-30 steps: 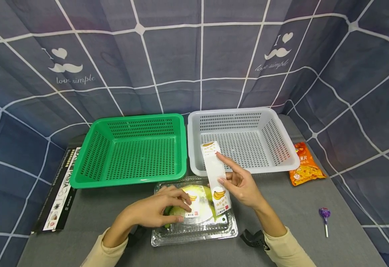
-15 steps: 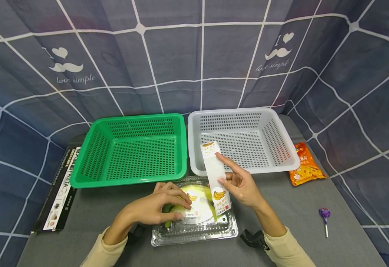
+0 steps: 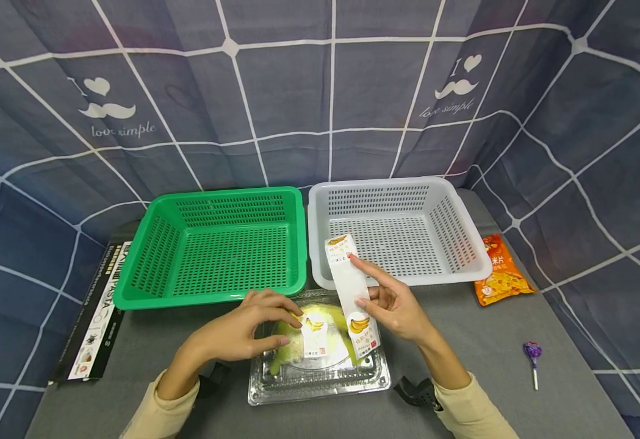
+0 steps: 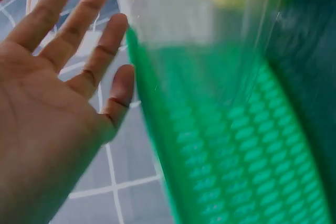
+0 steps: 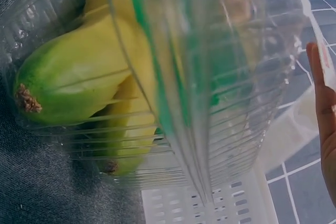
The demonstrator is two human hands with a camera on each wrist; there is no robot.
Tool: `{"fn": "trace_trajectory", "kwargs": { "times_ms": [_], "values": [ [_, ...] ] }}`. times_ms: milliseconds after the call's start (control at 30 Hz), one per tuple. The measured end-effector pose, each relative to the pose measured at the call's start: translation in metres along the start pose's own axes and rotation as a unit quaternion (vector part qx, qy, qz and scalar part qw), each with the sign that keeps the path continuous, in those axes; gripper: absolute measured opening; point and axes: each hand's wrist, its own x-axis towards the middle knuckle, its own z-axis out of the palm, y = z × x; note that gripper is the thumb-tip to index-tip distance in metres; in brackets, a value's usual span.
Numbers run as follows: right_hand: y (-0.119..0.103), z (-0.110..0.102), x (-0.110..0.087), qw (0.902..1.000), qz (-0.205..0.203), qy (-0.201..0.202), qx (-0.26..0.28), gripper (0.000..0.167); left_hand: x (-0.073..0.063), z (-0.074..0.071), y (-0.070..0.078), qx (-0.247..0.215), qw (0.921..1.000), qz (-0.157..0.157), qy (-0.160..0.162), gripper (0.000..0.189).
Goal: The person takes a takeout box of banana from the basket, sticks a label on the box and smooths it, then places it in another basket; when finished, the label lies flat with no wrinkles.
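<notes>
A clear plastic clamshell box (image 3: 320, 391) lies on the grey table between my hands. Yellow-green bananas (image 5: 79, 72) show through its wall in the right wrist view. On the lid is a white banana label (image 3: 315, 344). My left hand (image 3: 243, 329) is at the lid's left side, its fingertips right by that label's edge. The left wrist view shows this hand (image 4: 58, 87) with spread fingers and nothing in them. In my right hand (image 3: 399, 308), thumb and fingers pinch a long strip of banana labels (image 3: 348, 283), held over the box's right part.
Behind the box stand a green basket (image 3: 210, 300) and a white basket (image 3: 407, 280), side by side. An orange snack bag (image 3: 501, 277) leans at the right, with a purple lollipop (image 3: 532, 350) nearer me. A long black pasta box (image 3: 97, 317) lies far left.
My left hand has moved off the label on the lid, a little up and to the left, uncovering more of it. The right hand, still holding the strip, has shifted slightly left.
</notes>
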Motion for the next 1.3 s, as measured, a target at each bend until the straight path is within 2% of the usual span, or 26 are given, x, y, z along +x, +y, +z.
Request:
{"fn": "trace_trajectory", "kwargs": {
  "times_ms": [67,167,267,333,400,500,633,867,967,1133,1300],
  "values": [
    [-0.001,0.0,-0.001,0.9998,0.008,-0.02,0.002,0.07,-0.002,-0.01,0.0,0.0,0.999,0.014,0.042,0.023],
    [-0.003,-0.001,-0.002,0.998,0.02,-0.058,-0.012,0.069,-0.003,-0.024,0.003,-0.013,0.9933,0.036,0.109,0.028],
    [-0.006,-0.001,-0.003,0.9902,0.027,-0.127,-0.052,0.067,0.0,-0.033,0.008,-0.027,0.9872,0.065,0.143,0.034],
    [-0.008,0.0,-0.004,0.9799,0.03,-0.181,-0.078,0.064,0.003,-0.035,0.011,-0.036,0.9865,0.084,0.136,0.034],
    [-0.011,0.001,-0.003,0.9685,0.034,-0.23,-0.089,0.062,0.005,-0.035,0.014,-0.043,0.9875,0.102,0.112,0.033],
    [-0.012,0.002,-0.002,0.9604,0.04,-0.263,-0.082,0.059,0.007,-0.032,0.016,-0.063,0.9896,0.11,0.067,0.029],
    [-0.014,0.0,-0.001,0.9608,0.019,-0.266,-0.077,0.059,0.008,-0.027,0.014,-0.094,0.9881,0.117,0.032,0.027],
    [-0.014,-0.004,0.002,0.9503,-0.035,-0.286,-0.119,0.052,0.008,-0.018,0.009,-0.108,0.9864,0.123,0.016,0.022],
    [-0.013,-0.006,0.002,0.9545,-0.031,-0.274,-0.114,0.054,0.005,-0.018,0.005,-0.131,0.9834,0.124,0.016,0.022],
    [-0.01,-0.013,-0.002,0.9664,0.024,-0.244,-0.079,0.058,0.001,-0.021,0.001,-0.183,0.9749,0.126,0.019,0.03],
    [-0.008,-0.015,-0.004,0.9685,0.039,-0.237,-0.066,0.057,-0.002,-0.022,0.002,-0.188,0.9755,0.113,0.022,0.032]
  ]
}}
